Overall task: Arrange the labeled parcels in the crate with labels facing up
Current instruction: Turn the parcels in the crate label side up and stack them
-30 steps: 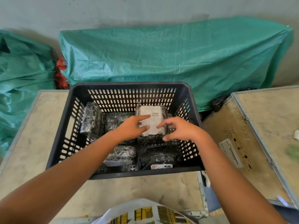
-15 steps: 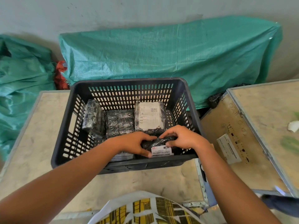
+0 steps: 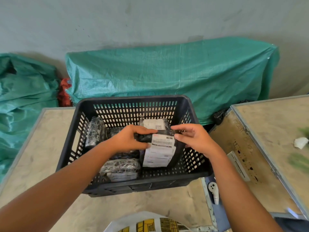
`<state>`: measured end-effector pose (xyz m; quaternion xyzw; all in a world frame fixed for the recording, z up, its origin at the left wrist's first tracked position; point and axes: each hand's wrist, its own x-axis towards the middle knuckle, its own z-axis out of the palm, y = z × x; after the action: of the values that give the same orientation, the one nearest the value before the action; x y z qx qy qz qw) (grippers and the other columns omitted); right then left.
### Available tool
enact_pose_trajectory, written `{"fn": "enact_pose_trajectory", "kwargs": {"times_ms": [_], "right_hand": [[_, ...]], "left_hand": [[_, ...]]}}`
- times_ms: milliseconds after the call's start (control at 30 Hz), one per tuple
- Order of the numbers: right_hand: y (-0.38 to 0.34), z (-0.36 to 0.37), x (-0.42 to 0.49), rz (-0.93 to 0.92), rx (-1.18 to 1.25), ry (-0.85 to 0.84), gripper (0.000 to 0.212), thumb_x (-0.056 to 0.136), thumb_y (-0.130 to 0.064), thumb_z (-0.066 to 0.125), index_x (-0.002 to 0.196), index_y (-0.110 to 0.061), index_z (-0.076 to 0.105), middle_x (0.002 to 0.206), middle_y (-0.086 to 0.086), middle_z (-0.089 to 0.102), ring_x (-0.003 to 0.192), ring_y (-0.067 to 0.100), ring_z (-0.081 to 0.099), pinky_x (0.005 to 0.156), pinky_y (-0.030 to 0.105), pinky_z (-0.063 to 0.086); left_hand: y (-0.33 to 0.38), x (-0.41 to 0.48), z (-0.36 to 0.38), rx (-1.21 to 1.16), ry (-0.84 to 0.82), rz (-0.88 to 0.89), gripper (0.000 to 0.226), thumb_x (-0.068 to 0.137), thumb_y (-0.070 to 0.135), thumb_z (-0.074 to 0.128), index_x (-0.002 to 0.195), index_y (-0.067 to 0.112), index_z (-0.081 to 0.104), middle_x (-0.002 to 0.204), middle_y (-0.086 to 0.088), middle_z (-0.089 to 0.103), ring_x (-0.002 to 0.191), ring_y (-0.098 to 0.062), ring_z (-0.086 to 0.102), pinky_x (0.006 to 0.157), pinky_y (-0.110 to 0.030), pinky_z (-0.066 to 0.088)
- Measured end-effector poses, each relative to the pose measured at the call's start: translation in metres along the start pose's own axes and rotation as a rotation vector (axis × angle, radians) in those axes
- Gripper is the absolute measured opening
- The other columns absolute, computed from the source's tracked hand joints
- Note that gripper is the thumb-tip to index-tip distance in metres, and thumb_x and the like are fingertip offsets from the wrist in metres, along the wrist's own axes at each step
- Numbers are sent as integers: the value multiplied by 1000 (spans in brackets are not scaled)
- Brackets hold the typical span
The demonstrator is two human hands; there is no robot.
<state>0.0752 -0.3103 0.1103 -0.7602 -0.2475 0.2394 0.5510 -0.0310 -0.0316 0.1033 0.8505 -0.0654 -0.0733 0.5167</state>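
Both hands over the black crate (image 3: 133,185): left hand (image 3: 128,139) pinches the left end of a black-wrapped parcel (image 3: 160,148), thumb under and fingers on top; right hand (image 3: 194,139) closes on its right end. Parcel sits between the two grips, raised at the crate's right side, white label facing up toward the camera. Another labeled parcel (image 3: 154,123) lies just beyond it, against the far wall.

So half a second back both hands were down at the crate's (image 3: 133,185) near wall pinching the black parcel (image 3: 160,148). Now the left hand (image 3: 128,139) and right hand (image 3: 194,139) have lifted it, label up, fingers clamped on either end, and its long white label shows below the thumbs.
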Motion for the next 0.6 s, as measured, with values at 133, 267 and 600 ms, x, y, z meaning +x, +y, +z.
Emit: {"fn": "enact_pose_trajectory", "kwargs": {"times_ms": [133, 267, 600], "right_hand": [[-1, -7, -2, -73, 97, 43, 39, 65, -43, 92, 103, -35, 83, 139, -14, 65, 135, 0, 53, 103, 31, 49], [-8, 7, 3, -125, 149, -19, 56, 66, -31, 96, 117, -40, 77, 128, -11, 73, 123, 8, 66, 96, 31, 57], [-3, 6, 45, -108, 286, 164, 65, 83, 7, 80, 123, -44, 73, 124, 2, 76, 117, 19, 71, 94, 37, 60]], "left_hand": [[9, 7, -33, -218, 107, -66, 56, 80, 4, 83, 125, 35, 72, 118, 7, 75, 110, -25, 71, 89, -39, 60], [23, 17, -55, -386, 204, -45, 55, 78, 10, 85, 122, 40, 73, 118, 5, 75, 100, -21, 75, 65, -28, 62], [7, 33, -26, -207, 251, -122, 97, 87, 45, 74, 146, 70, 2, 139, 44, 39, 121, 23, 44, 95, -15, 50]]}}
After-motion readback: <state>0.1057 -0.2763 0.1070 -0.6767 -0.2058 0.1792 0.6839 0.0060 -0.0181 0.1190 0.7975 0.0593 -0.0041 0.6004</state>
